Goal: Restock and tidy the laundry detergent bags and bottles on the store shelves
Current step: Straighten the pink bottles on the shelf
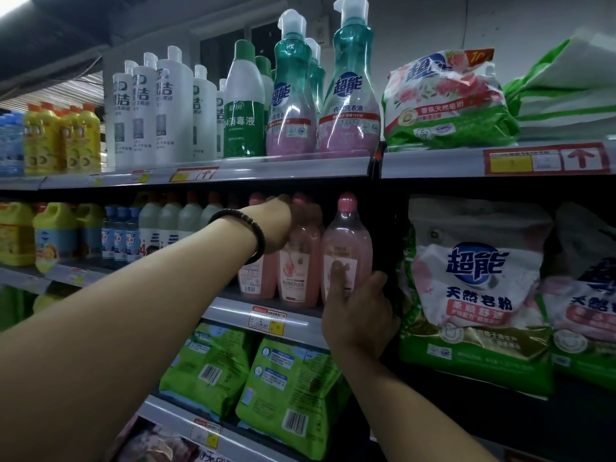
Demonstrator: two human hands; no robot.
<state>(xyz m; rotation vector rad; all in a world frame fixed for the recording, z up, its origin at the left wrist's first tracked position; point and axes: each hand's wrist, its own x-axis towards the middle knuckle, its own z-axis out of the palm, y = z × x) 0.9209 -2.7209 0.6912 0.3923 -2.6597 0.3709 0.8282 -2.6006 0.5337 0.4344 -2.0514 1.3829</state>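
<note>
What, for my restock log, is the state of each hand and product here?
Left hand: grips neck of middle translucent pink plastic bottle, which stands upright.
Right hand: holds rightmost translucent pink plastic bottle low, thumb on label; bottle upright.
Rose-print green-and-white soap-powder bag: lying on top shelf.
Teal-and-pink pump bottle: upright.
Green pouches: standing, barcodes facing out.

Dim, soft, wide-angle bowing; bright glare top-left.

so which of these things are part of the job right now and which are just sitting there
In the job: left hand, gripping the middle pink bottle; right hand, holding the right pink bottle.
Just there: white bottles, yellow jugs, green disinfectant bottle.
</note>
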